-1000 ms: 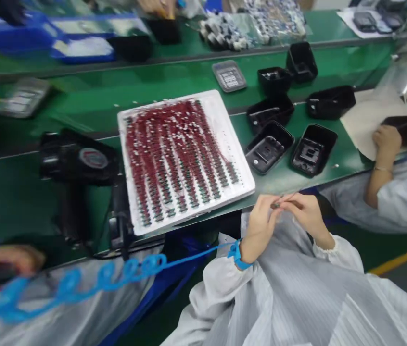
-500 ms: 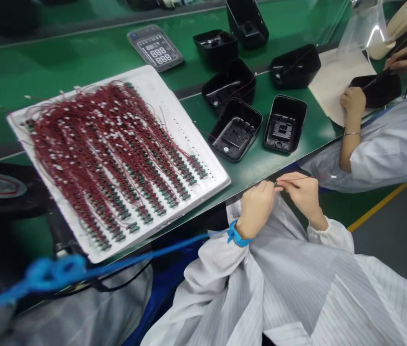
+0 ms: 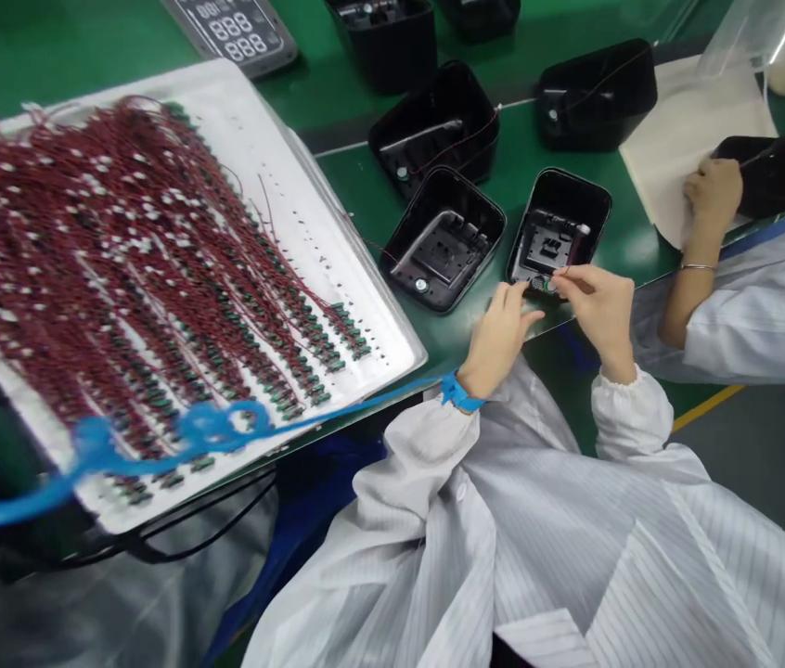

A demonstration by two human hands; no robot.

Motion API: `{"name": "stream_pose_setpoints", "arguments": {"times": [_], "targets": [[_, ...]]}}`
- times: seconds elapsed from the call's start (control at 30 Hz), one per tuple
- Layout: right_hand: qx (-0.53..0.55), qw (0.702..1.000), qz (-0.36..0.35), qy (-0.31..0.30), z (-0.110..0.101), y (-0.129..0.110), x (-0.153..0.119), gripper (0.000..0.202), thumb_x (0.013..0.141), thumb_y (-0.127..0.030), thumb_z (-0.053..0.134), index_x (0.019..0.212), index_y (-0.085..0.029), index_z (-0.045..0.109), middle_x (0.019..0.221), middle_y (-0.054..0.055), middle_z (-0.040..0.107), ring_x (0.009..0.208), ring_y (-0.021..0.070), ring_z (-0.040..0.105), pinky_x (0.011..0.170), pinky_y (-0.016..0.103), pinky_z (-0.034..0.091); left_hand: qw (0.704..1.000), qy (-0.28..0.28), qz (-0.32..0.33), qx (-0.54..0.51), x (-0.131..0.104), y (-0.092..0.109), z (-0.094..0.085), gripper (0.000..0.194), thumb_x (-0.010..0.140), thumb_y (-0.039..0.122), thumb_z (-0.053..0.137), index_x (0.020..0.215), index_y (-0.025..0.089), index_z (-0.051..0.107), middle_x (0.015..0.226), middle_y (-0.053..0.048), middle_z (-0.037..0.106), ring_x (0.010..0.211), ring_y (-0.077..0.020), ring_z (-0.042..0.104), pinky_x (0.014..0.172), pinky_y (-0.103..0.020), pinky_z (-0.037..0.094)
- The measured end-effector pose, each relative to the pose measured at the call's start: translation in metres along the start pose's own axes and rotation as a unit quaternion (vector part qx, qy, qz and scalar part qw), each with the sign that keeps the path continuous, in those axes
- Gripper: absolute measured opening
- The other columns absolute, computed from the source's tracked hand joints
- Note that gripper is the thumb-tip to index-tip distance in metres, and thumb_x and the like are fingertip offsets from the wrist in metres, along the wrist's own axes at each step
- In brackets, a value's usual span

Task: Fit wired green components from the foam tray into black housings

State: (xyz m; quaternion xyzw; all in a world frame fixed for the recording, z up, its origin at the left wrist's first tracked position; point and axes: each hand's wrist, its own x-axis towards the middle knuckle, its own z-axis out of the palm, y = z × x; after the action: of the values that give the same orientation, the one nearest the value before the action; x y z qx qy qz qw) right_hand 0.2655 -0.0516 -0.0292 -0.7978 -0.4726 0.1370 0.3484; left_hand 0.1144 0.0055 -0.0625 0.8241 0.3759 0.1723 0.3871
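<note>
A black plastic housing (image 3: pixel 577 199) lies open side up near the table edge, in front of my hands. The thumb and index finger of my right hand (image 3: pixel 601 306) pinch a small green circuit board (image 3: pixel 546 286) at the housing's near end. Its red wire runs up inside the housing to a white connector (image 3: pixel 584 229). My left hand (image 3: pixel 495 339), wearing a blue wrist strap (image 3: pixel 460 394), is at the near left corner of that housing. Its thumb stands apart from the fingers, and it holds nothing that I can see. The fingertips are at the rim; contact is unclear.
A white foam tray (image 3: pixel 371 325) on the left carries rows of red-wired circuit boards (image 3: pixel 156 232). Another open housing (image 3: pixel 444 241) lies beside mine, with several more behind. A display panel (image 3: pixel 239 37) lies at the back. A co-worker's hand (image 3: pixel 716 195) is on a housing at right. A blue coiled cord (image 3: pixel 218 427) crosses the tray.
Both hands have moved from over my lap up to the housing. My right hand has carried the circuit board there; my left hand has let go of it. The view has shifted closer.
</note>
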Motion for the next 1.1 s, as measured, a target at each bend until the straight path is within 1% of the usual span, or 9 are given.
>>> {"name": "stream_pose_setpoints", "arguments": {"times": [0.07, 0.23, 0.37, 0.5, 0.6, 0.73, 0.87, 1.0, 1.1], "targets": [[-0.051, 0.998, -0.009, -0.043, 0.002, 0.001, 0.013, 0.02, 0.094, -0.026, 0.062, 0.097, -0.019, 0.08, 0.095, 0.006, 0.079, 0.082, 0.0214, 0.073, 0.082, 0.034, 0.056, 0.999, -0.005, -0.017, 0.031, 0.002, -0.004, 0.004, 0.041, 0.098, 0.023, 0.067, 0.138, 0.019, 0.057, 0.121, -0.007, 0.062, 0.103, -0.0179, 0.068, 0.081, -0.022, 0.053], [-0.169, 0.977, -0.05, -0.121, 0.013, 0.004, 0.027, 0.019, 0.096, -0.019, 0.059, 0.093, -0.018, 0.078, 0.088, 0.008, 0.075, 0.087, 0.0239, 0.068, 0.082, 0.034, 0.049, 0.998, -0.034, -0.017, 0.044, 0.007, -0.006, 0.008, 0.035, 0.102, 0.021, 0.059, 0.136, 0.012, 0.058, 0.12, -0.011, 0.061, 0.105, -0.0215, 0.068, 0.089, -0.026, 0.054], [-0.197, 0.971, -0.081, -0.113, 0.018, 0.004, 0.027, 0.022, 0.097, -0.016, 0.053, 0.087, -0.019, 0.073, 0.089, 0.008, 0.068, 0.082, 0.0221, 0.059, 0.076, 0.034, 0.045, 0.997, -0.043, -0.009, 0.062, 0.007, -0.008, 0.007, 0.033, 0.106, 0.022, 0.051, 0.137, 0.011, 0.058, 0.12, -0.013, 0.062, 0.103, -0.0223, 0.068, 0.086, -0.028, 0.054], [-0.249, 0.961, -0.095, -0.075, 0.019, 0.006, 0.029, 0.024, 0.099, -0.019, 0.05, 0.084, -0.021, 0.069, 0.095, 0.011, 0.065, 0.093, 0.0274, 0.054, 0.085, 0.042, 0.045, 0.997, -0.034, 0.009, 0.063, 0.006, -0.011, 0.008, 0.033, 0.107, 0.023, 0.048, 0.138, 0.014, 0.057, 0.117, -0.011, 0.062, 0.102, -0.02, 0.067, 0.087, -0.026, 0.054], [-0.266, 0.956, -0.087, -0.083, 0.022, 0.011, 0.031, 0.023, 0.099, -0.02, 0.048, 0.085, -0.021, 0.067, 0.095, 0.011, 0.063, 0.094, 0.0287, 0.052, 0.088, 0.046, 0.046, 0.997, -0.037, 0.013, 0.064, 0.006, -0.01, 0.007, 0.033, 0.107, 0.024, 0.048, 0.139, 0.014, 0.056, 0.117, -0.011, 0.061, 0.103, -0.0199, 0.066, 0.087, -0.025, 0.053], [-0.262, 0.955, -0.085, -0.106, 0.021, 0.018, 0.034, 0.023, 0.099, -0.02, 0.047, 0.087, -0.02, 0.067, 0.098, 0.013, 0.064, 0.096, 0.0295, 0.055, 0.087, 0.045, 0.048, 0.994, -0.061, -0.001, 0.086, 0.008, -0.001, 0.004, 0.038, 0.108, 0.029, 0.049, 0.145, 0.019, 0.054, 0.12, -0.01, 0.06, 0.1, -0.0182, 0.066, 0.08, -0.022, 0.051], [-0.253, 0.95, -0.116, -0.138, 0.011, 0.02, 0.037, 0.022, 0.098, -0.02, 0.049, 0.089, -0.02, 0.07, 0.103, 0.013, 0.067, 0.1, 0.0298, 0.059, 0.089, 0.044, 0.049, 0.992, -0.075, -0.012, 0.102, 0.009, 0.005, 0.002, 0.041, 0.109, 0.033, 0.048, 0.147, 0.021, 0.054, 0.122, -0.01, 0.058, 0.098, -0.0183, 0.067, 0.077, -0.022, 0.05], [-0.255, 0.939, -0.15, -0.177, -0.004, 0.018, 0.04, 0.024, 0.096, -0.017, 0.05, 0.1, -0.021, 0.074, 0.11, 0.013, 0.07, 0.102, 0.0285, 0.063, 0.09, 0.041, 0.051, 0.993, -0.07, 0.001, 0.099, 0.01, 0.002, 0.005, 0.041, 0.11, 0.03, 0.043, 0.148, 0.02, 0.053, 0.122, -0.011, 0.058, 0.1, -0.0184, 0.066, 0.081, -0.023, 0.05], [-0.269, 0.935, -0.163, -0.164, -0.011, 0.014, 0.042, 0.024, 0.095, -0.016, 0.052, 0.105, -0.02, 0.074, 0.112, 0.013, 0.07, 0.102, 0.0286, 0.063, 0.088, 0.04, 0.05, 0.993, -0.061, 0.006, 0.106, 0.011, -0.002, 0.009, 0.04, 0.11, 0.028, 0.042, 0.147, 0.019, 0.054, 0.123, -0.011, 0.058, 0.101, -0.019, 0.065, 0.081, -0.024, 0.05]]}}
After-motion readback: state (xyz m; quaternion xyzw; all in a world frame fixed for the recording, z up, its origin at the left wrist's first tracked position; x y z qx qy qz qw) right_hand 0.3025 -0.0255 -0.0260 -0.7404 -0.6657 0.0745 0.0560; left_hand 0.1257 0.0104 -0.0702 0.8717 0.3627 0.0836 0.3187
